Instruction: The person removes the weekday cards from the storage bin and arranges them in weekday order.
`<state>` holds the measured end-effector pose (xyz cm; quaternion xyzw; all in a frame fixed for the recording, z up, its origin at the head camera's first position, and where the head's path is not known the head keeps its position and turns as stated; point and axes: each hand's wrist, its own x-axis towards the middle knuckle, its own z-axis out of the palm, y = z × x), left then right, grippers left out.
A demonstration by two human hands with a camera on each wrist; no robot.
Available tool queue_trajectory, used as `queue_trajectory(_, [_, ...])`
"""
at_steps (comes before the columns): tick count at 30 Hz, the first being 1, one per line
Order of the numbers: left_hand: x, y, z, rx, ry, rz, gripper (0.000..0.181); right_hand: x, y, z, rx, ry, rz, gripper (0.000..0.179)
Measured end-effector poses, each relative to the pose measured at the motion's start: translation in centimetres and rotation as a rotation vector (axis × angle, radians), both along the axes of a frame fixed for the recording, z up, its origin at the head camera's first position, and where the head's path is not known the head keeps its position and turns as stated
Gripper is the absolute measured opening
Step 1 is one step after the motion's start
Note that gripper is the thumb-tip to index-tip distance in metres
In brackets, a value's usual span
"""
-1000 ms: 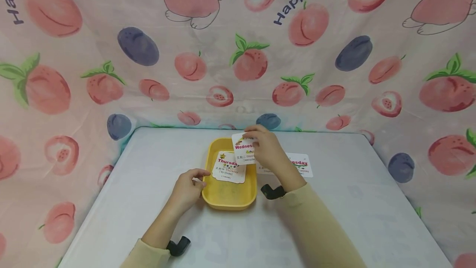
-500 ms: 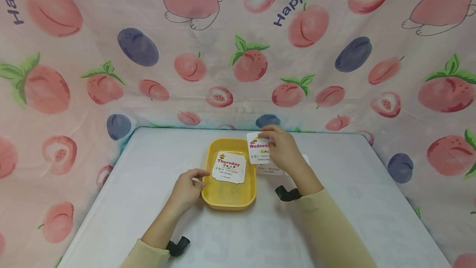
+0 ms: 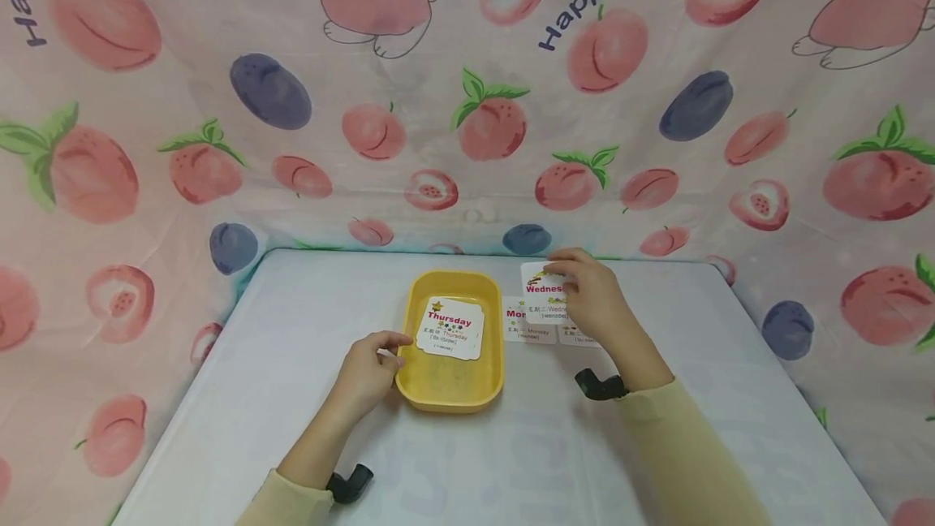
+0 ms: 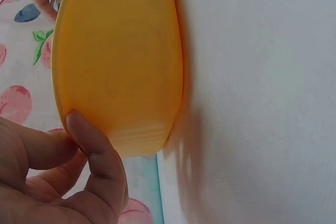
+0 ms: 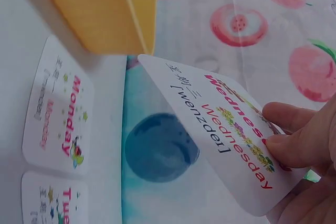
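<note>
My right hand (image 3: 597,303) pinches the Wednesday card (image 5: 207,114) by its edge between thumb and fingers. The white card is held up off the table and tilted, its printed face showing in the right wrist view. Below it on the table lie the Monday card (image 5: 58,106) and the Tuesday card (image 5: 55,200), side by side. My left hand (image 3: 368,373) pinches the left rim of a yellow tray (image 3: 449,398), thumb on the outer wall in the left wrist view. Inside the tray, a Thursday card (image 3: 441,339) lies on top of a small stack.
The white table (image 3: 292,323) runs back to a fabric backdrop (image 3: 438,88) printed with peaches and plums. The tray stands just left of the laid cards. Each wrist carries a black fitting, such as the right wrist fitting (image 3: 599,385).
My right hand has moved right with the Wednesday card, from over the tray to above the Monday and Tuesday cards. The left hand and tray have stayed put.
</note>
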<state>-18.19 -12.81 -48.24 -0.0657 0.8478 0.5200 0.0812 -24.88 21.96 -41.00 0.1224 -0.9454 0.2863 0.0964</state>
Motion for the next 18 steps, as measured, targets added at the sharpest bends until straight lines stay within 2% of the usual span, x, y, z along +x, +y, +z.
queue_trajectory(14, [-0.1,-0.1,-0.2,0.002,-0.002,-0.004,0.032,0.2,4.6,-2.1,0.054,-0.025,-0.025,0.042])
queue_trajectory(18, [-0.1,0.0,-0.2,0.001,-0.011,0.001,0.031,0.1,5.9,-2.8,0.066,-0.064,-0.045,0.041])
